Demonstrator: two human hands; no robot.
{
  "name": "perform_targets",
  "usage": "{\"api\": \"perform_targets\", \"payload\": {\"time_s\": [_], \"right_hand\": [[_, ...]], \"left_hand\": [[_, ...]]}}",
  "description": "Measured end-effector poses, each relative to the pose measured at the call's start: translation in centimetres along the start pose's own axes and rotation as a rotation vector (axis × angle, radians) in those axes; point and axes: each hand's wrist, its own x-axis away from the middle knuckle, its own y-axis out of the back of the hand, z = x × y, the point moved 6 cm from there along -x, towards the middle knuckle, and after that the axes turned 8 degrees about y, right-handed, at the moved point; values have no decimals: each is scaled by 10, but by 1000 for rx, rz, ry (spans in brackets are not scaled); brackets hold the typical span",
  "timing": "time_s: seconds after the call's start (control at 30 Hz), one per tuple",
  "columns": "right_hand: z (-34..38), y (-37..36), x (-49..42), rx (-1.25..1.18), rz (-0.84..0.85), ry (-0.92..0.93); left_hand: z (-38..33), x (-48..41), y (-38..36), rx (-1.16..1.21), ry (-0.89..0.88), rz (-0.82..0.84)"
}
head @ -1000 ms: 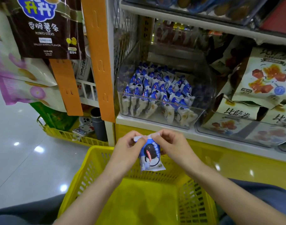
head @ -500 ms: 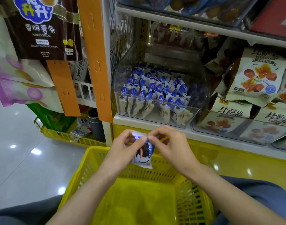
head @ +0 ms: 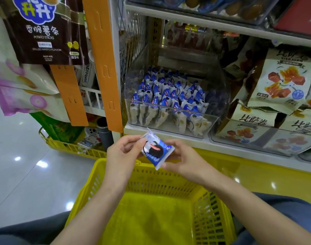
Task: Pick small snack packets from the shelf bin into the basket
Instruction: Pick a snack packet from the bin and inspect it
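A small blue and white snack packet [head: 155,150] with a dark cookie picture is held between both hands, tilted, above the far rim of the yellow basket [head: 151,175]. My left hand [head: 122,152] pinches its upper left end. My right hand [head: 181,158] pinches its lower right side. The basket's floor shows no packets. Behind the hands, a clear plastic shelf bin [head: 170,121] holds several packets [head: 168,98] of the same kind, standing in rows.
Larger cream snack bags [head: 281,82] fill the shelf to the right of the bin. An orange post [head: 105,68] and hanging bags [head: 45,30] stand at the left. A second yellow basket [head: 69,147] sits on the glossy floor at the left.
The packet hung upright from both hands pinching its top edge. Now it is turned to a slant, face up, with my right hand lower on its right side.
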Motion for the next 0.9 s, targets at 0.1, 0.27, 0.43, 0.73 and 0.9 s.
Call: {"api": "perform_targets", "payload": {"time_s": [0.1, 0.27, 0.43, 0.73, 0.9], "right_hand": [[9, 0, 0, 152, -54, 182], [6, 3, -3, 142, -122, 186], [10, 0, -4, 129, -126, 267], [12, 8, -2, 181, -230, 358], [18, 7, 4, 440, -250, 507]], "left_hand": [[0, -2, -1, -149, -81, 8], [10, 0, -5, -42, 22, 55], [6, -1, -3, -156, -55, 19], [2, 6, -14, -342, -169, 117], [13, 4, -19, -264, 42, 233]]}}
